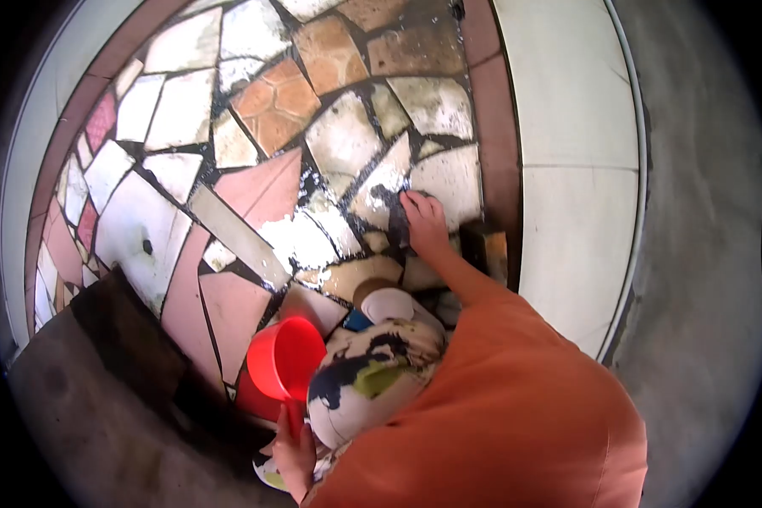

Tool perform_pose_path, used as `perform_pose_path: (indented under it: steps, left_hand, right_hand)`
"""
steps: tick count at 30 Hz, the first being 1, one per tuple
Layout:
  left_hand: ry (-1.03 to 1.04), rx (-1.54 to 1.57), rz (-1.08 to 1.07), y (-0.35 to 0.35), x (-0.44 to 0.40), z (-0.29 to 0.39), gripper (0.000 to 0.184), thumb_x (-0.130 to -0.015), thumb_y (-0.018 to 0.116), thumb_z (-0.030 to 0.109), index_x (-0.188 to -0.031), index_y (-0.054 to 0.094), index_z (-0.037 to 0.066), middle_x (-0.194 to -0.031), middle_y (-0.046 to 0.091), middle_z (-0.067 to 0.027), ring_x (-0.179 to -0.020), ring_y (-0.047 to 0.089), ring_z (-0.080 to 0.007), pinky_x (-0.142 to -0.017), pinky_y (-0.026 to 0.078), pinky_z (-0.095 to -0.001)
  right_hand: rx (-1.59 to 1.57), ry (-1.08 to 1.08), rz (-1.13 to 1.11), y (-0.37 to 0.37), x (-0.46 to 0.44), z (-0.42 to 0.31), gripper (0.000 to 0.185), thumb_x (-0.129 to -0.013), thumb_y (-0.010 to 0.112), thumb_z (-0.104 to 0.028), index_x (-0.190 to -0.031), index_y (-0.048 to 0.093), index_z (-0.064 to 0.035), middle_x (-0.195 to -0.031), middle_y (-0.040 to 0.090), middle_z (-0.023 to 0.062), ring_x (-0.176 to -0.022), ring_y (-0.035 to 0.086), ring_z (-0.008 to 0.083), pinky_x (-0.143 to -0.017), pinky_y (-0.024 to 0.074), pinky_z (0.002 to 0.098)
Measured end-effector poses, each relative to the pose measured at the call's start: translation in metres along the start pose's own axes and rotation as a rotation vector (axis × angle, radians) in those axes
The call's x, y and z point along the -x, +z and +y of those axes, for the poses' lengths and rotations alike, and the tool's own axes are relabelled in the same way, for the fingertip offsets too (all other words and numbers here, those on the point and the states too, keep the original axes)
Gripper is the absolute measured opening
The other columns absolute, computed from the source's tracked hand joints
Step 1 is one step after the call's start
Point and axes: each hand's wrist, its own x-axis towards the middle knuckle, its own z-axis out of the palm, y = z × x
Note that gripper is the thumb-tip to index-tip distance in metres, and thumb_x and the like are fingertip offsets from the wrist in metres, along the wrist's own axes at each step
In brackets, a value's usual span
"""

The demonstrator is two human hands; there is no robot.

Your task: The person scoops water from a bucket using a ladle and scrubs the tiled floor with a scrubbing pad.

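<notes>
My left hand (293, 455) is closed around the handle of a red plastic dipper (286, 360), near my patterned trouser leg at the bottom. The dipper's round mouth faces up and toward the right; I see no contents in it. My right hand (423, 222) reaches forward and presses a dark grey scrubbing pad or cloth (395, 212) on the wet mosaic floor (345, 140). Its fingers are bent over the dark piece. White suds and bright reflections lie on the tiles beside and to the left of this hand.
A raised pale tiled ledge (577, 203) runs along the right, with grey concrete (694, 169) beyond it. A dark step edge (131, 339) is at the lower left. A brownish block (485, 254) stands right of my forearm.
</notes>
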Motion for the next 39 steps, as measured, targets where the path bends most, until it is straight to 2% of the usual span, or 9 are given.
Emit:
perform_pose_path:
  steps: [5, 10, 14, 16, 23, 31, 35, 37, 39]
  left_hand:
    - [0.043, 0.044, 0.034, -0.006, -0.009, 0.009, 0.057, -0.082, 0.062, 0.023, -0.134, 0.047, 0.004, -0.097, 0.063, -0.0285, -0.091, 0.064, -0.0403, -0.074, 0.05, -0.0431]
    - [-0.032, -0.047, -0.005, -0.008, -0.015, 0.03, 0.056, -0.082, 0.062, 0.023, -0.134, 0.048, 0.008, -0.095, 0.064, -0.0275, -0.088, 0.065, -0.0401, -0.071, 0.05, -0.0432]
    - [-0.004, -0.027, -0.049, -0.011, -0.014, 0.028, 0.061, -0.079, 0.067, 0.023, -0.134, 0.048, 0.007, -0.1, 0.064, -0.0258, -0.094, 0.065, -0.0376, -0.075, 0.05, -0.0409]
    - [-0.012, -0.052, -0.068, -0.01, -0.019, 0.039, 0.063, -0.077, 0.069, 0.023, -0.134, 0.047, 0.006, -0.102, 0.064, -0.0253, -0.096, 0.065, -0.0368, -0.076, 0.05, -0.0402]
    - [0.082, 0.02, -0.033, -0.003, -0.041, 0.037, 0.061, -0.078, 0.067, 0.022, -0.134, 0.047, 0.008, -0.099, 0.064, -0.0264, -0.091, 0.063, -0.0408, -0.074, 0.05, -0.0436]
    - [0.031, -0.097, 0.018, -0.032, -0.037, 0.036, 0.054, -0.08, 0.064, 0.02, -0.131, 0.05, 0.004, -0.095, 0.064, -0.0261, -0.086, 0.065, -0.0401, -0.07, 0.051, -0.0435]
    - [0.044, -0.075, 0.026, -0.041, -0.043, 0.049, 0.053, -0.081, 0.063, 0.017, -0.13, 0.05, 0.003, -0.1, 0.063, -0.0265, -0.09, 0.064, -0.0398, -0.072, 0.051, -0.0423]
    - [0.084, -0.035, 0.049, -0.044, -0.052, 0.055, 0.053, -0.081, 0.063, 0.016, -0.131, 0.049, 0.003, -0.1, 0.063, -0.0268, -0.091, 0.064, -0.0402, -0.073, 0.051, -0.0421]
    - [0.089, 0.012, 0.033, -0.052, -0.047, 0.052, 0.054, -0.082, 0.063, 0.014, -0.132, 0.047, 0.003, -0.1, 0.063, -0.027, -0.092, 0.064, -0.0401, -0.075, 0.051, -0.0407]
  right_hand:
    - [0.03, 0.241, 0.052, -0.069, -0.055, -0.012, 0.055, -0.075, 0.059, 0.001, -0.13, 0.049, -0.0035, -0.13, 0.046, 0.0182, -0.112, 0.041, 0.0379, -0.101, 0.0331, 0.0423]
    - [0.285, 0.615, -0.118, -0.023, -0.004, 0.025, 0.068, -0.081, 0.065, -0.013, -0.137, 0.031, 0.0033, -0.138, 0.033, 0.0245, -0.121, 0.036, 0.0426, -0.104, 0.0309, 0.0462]
    - [0.387, 0.626, 0.189, -0.015, -0.061, 0.058, 0.048, -0.084, 0.05, -0.006, -0.129, 0.042, 0.0051, -0.123, 0.047, 0.0227, -0.109, 0.045, 0.0388, -0.092, 0.0401, 0.0445]
    - [0.451, 0.809, 0.227, 0.004, -0.132, 0.094, 0.028, -0.089, 0.045, -0.017, -0.105, 0.059, 0.0011, -0.105, 0.055, 0.013, -0.101, 0.049, 0.0345, -0.083, 0.0418, 0.0437]
    - [0.345, 0.5, 0.157, -0.013, -0.273, 0.128, 0.032, -0.079, 0.063, -0.019, -0.108, 0.059, -0.0056, -0.115, 0.053, 0.0162, -0.103, 0.051, 0.0357, -0.087, 0.0433, 0.0444]
    - [0.21, 0.364, 0.147, -0.006, -0.091, 0.059, 0.05, -0.076, 0.059, -0.002, -0.125, 0.05, 0.0024, -0.123, 0.048, 0.0234, -0.11, 0.044, 0.0396, -0.098, 0.0363, 0.046]
    - [0.294, 0.28, 0.383, 0.01, -0.204, 0.121, 0.038, -0.074, 0.055, -0.001, -0.112, 0.059, -0.0003, -0.114, 0.053, 0.0198, -0.103, 0.045, 0.0386, -0.093, 0.0391, 0.044]
    - [0.316, 0.502, 0.17, -0.008, -0.275, 0.129, 0.025, -0.075, 0.06, -0.007, -0.1, 0.061, -0.002, -0.108, 0.053, 0.0215, -0.101, 0.047, 0.0394, -0.09, 0.0405, 0.0419]
    - [0.312, 0.3, 0.144, -0.021, -0.279, 0.123, 0.032, -0.078, 0.065, -0.013, -0.108, 0.06, -0.0036, -0.113, 0.053, 0.0196, -0.101, 0.049, 0.0386, -0.09, 0.0415, 0.0449]
